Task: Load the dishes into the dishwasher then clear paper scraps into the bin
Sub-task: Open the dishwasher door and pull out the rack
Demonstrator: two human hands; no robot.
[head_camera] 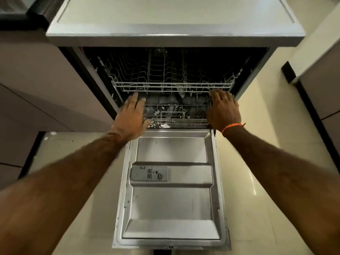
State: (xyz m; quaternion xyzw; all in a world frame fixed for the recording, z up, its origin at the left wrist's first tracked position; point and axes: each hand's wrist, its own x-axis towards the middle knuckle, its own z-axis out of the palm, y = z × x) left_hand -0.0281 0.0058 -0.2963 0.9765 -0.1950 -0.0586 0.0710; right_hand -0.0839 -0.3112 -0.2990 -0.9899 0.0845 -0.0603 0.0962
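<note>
door [171, 205]: dropped flat toward the viewer; brushed steel inner panel, ribbed, with a grey plastic detergent box [149, 173] and round cap. Risk: shins or a pulled rack knocking it.
floor [257, 144]: glossy pale tile; small white bits lie at left near the cabinet base, likely paper scraps.
left hand [131, 115]: fingers straight and spread, released, reaching at the left end of the lower rack; contact not clear, slightly blurred.
right hand [223, 109]: fingers bent over the right end of the lower rack; whether they actually grasp the wire I cannot tell. Orange thread on wrist.
lower rack [174, 115]: white coated wire, inside the dishwasher, already carrying round grey dishes in a row; white scraps caught in the wires.
risk: uneven pull from two unequal holds could skew the rack, rattle dishes, shake scraps down.
upper rack [171, 85]: thin white wire prongs, just above both hands; knuckles may catch.
worktop [174, 19]: smooth pale slab, bare.
</note>
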